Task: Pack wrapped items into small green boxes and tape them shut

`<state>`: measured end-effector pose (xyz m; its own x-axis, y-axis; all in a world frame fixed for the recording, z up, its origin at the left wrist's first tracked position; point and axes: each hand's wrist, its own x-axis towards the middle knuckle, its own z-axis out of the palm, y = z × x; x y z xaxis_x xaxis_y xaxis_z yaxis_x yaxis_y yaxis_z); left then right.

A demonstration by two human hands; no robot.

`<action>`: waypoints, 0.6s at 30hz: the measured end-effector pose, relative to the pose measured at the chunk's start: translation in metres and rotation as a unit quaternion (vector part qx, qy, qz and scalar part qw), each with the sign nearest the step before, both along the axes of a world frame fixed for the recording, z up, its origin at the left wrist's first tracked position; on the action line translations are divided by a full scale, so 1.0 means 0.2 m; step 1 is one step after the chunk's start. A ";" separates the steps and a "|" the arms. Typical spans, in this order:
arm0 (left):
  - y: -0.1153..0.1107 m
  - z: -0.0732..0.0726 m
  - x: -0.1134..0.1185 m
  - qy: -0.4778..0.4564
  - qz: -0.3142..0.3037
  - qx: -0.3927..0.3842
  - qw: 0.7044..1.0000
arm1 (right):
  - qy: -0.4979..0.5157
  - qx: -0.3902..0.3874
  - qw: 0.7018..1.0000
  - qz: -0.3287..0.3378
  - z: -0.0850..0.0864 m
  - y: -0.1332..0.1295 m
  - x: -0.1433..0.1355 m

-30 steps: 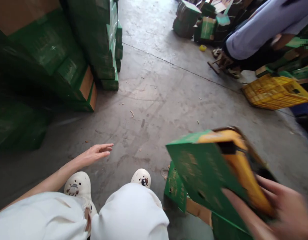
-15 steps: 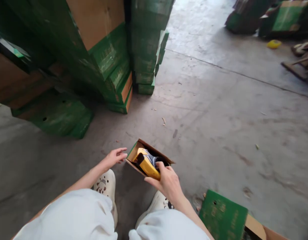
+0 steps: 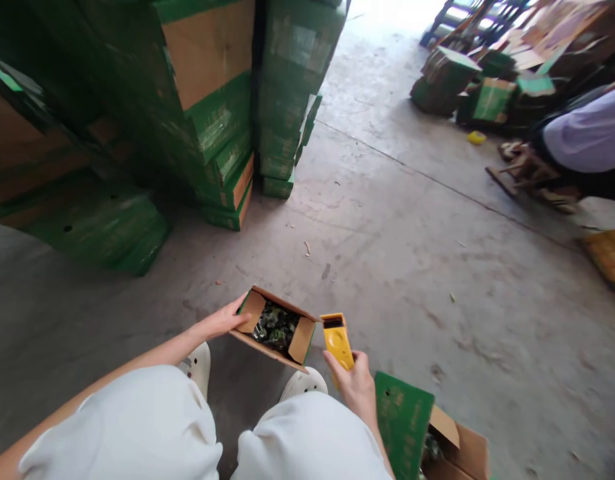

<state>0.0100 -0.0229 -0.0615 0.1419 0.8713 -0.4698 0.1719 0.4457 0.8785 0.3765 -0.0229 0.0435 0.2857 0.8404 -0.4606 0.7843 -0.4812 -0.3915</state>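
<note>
Hands apart: left hand [image 3: 222, 321] grips open corrugated cardboard box [image 3: 276, 328]; right hand [image 3: 356, 385] clasps smooth yellow plastic dispenser [image 3: 338, 340]

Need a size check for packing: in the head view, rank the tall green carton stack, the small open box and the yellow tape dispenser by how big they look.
1. Tall green carton stack, largest.
2. Small open box, held by the left hand.
3. Yellow tape dispenser in the right hand, smallest.
</note>
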 end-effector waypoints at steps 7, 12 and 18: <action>-0.04 0.08 0.00 0.133 0.062 -0.029 0.989 | -0.010 -0.070 0.992 0.101 -0.14 0.21 -0.27; 0.08 0.20 0.06 0.167 0.077 0.015 0.983 | -0.021 -0.120 0.983 0.139 -0.18 0.28 -0.25; 0.11 0.31 0.12 -0.065 0.177 -0.132 0.973 | 0.013 -0.108 0.987 0.119 -0.25 0.25 -0.22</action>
